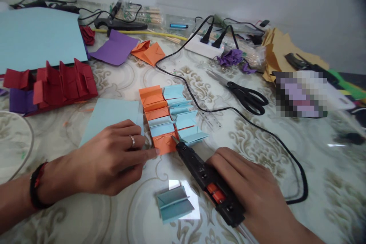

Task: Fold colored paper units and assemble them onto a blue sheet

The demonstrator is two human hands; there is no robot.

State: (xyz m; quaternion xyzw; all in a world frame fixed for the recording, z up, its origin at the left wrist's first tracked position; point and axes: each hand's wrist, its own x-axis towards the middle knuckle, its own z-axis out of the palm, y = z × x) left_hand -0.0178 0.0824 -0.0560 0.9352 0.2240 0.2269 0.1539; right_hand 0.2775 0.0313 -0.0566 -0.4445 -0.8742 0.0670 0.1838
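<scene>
My right hand (246,183) is closed around a black hot glue gun (211,187). The gun's nozzle tip meets the orange flap at the near end of a folded-paper piece (156,112), made of orange and light blue pleated sections. My left hand (114,156), wearing a ring, has its fingers curled, with the index fingertip holding down the near left corner of that piece. Closer to me lies a separate folded light blue paper (175,204) with a raised ridge. Flat light blue sheets (114,112) rest partly behind my left hand.
The gun's black cord (237,108) loops across the table to a white power strip (204,45). Black-handled scissors (246,95) lie to the right. A red and purple folded-paper piece (63,84) stands at left; purple paper (116,47) and folded orange paper (150,52) lie farther back.
</scene>
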